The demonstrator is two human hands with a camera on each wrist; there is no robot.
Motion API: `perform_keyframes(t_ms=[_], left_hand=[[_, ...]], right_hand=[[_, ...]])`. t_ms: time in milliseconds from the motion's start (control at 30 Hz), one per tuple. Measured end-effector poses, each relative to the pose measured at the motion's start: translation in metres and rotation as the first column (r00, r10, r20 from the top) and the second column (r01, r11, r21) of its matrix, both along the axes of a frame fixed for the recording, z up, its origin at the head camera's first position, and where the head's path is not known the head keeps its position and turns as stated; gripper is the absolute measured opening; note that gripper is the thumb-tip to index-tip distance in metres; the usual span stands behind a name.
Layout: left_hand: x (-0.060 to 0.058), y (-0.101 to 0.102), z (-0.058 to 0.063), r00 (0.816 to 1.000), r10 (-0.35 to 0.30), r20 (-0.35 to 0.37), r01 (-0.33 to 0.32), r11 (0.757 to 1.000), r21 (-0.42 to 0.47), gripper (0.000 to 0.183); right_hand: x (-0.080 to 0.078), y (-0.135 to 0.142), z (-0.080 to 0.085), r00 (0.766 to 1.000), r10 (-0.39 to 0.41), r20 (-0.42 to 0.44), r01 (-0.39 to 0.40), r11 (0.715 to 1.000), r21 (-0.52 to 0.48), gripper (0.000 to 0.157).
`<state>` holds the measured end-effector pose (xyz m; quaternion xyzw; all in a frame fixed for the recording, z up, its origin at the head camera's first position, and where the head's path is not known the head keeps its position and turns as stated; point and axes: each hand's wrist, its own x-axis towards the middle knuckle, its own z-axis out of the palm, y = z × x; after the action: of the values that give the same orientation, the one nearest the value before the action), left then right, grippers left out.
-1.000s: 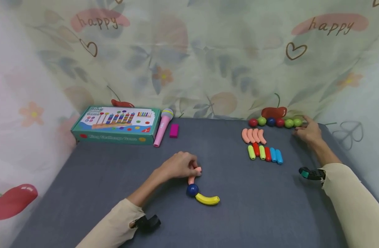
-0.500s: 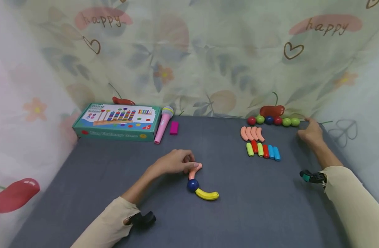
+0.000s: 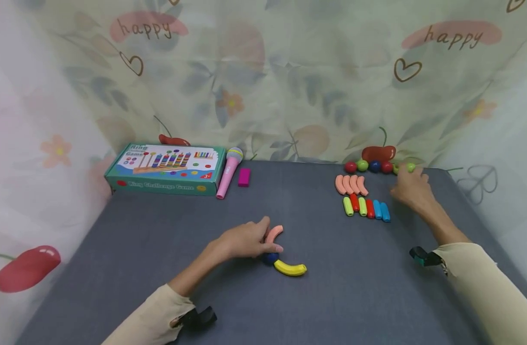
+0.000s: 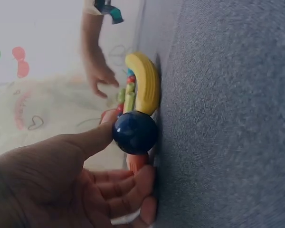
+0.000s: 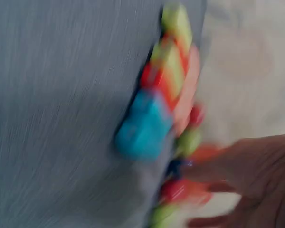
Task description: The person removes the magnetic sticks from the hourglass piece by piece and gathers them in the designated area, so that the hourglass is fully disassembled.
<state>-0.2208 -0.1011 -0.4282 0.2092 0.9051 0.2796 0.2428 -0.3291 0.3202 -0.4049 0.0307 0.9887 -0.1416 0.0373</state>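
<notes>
In the head view, my left hand [image 3: 246, 239] is at a joined piece near the table's middle: a pink curved stick [image 3: 275, 233], a dark blue ball [image 4: 136, 132] and a yellow curved stick [image 3: 291, 268]. The left wrist view has the thumb against the blue ball, with the fingers spread beside the pink stick's end. At the back right, my right hand [image 3: 412, 187] reaches over the green balls [image 3: 410, 167], partly covering them. Its thumb and fingers look apart in the blurred right wrist view; contact with a ball cannot be made out.
Left of the right hand lie several pink curved sticks [image 3: 351, 185] and a row of short green, red and blue tubes [image 3: 370, 209]. Red, green and blue balls [image 3: 374, 166] line the back edge. A game box [image 3: 164, 170], toy microphone [image 3: 230, 173] and magenta block [image 3: 244, 177] stand back left.
My left hand has let go its pinch on the pink stick and spread, thumb now at the blue ball. My right hand has moved left from the table's right edge onto the green balls.
</notes>
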Motion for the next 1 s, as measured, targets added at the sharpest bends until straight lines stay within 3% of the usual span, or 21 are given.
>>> perform_keyframes(t_ms=[100,167,267,333,433,467,533,700,867,1000], left_hand=[[-0.001,0.003,0.0,0.995,-0.089,-0.05,0.091,0.995,0.03,0.036],[-0.004,0.006,0.0,0.984,-0.15,-0.092,0.157,0.986,0.064,0.03],[-0.007,0.01,-0.001,0.966,-0.206,-0.154,0.224,0.969,0.108,0.027],[-0.008,0.011,-0.002,0.959,-0.209,-0.19,0.234,0.965,0.12,0.028],[-0.009,0.011,-0.003,0.96,-0.192,-0.203,0.217,0.97,0.106,0.03],[-0.009,0.01,-0.003,0.959,-0.194,-0.206,0.216,0.972,0.091,0.029],[-0.01,0.01,-0.002,0.957,-0.206,-0.204,0.223,0.973,0.063,0.028],[-0.013,0.012,-0.003,0.95,-0.234,-0.205,0.244,0.969,0.027,0.023],[-0.014,0.013,-0.004,0.956,-0.22,-0.194,0.227,0.974,0.017,0.025],[-0.012,0.013,-0.006,0.964,-0.203,-0.174,0.214,0.976,0.047,0.027]], right_hand=[[0.018,-0.044,0.009,0.986,0.161,0.054,-0.168,0.968,0.186,0.049],[0.032,-0.075,0.016,0.948,0.31,0.069,-0.317,0.925,0.21,0.038],[0.053,-0.118,0.023,0.854,0.509,0.106,-0.517,0.852,0.08,0.031],[0.068,-0.141,0.022,0.786,0.599,0.153,-0.602,0.798,-0.028,0.032],[0.085,-0.163,0.016,0.733,0.633,0.249,-0.617,0.773,-0.146,0.036],[0.09,-0.168,0.012,0.727,0.634,0.263,-0.616,0.772,-0.157,0.035],[0.098,-0.173,0.004,0.73,0.637,0.248,-0.611,0.771,-0.18,0.028],[0.107,-0.176,-0.009,0.773,0.622,0.127,-0.604,0.782,-0.155,0.009],[0.109,-0.164,-0.006,0.837,0.544,0.056,-0.541,0.839,-0.059,0.021],[0.101,-0.142,0.006,0.878,0.478,-0.029,-0.479,0.874,-0.077,0.029]])
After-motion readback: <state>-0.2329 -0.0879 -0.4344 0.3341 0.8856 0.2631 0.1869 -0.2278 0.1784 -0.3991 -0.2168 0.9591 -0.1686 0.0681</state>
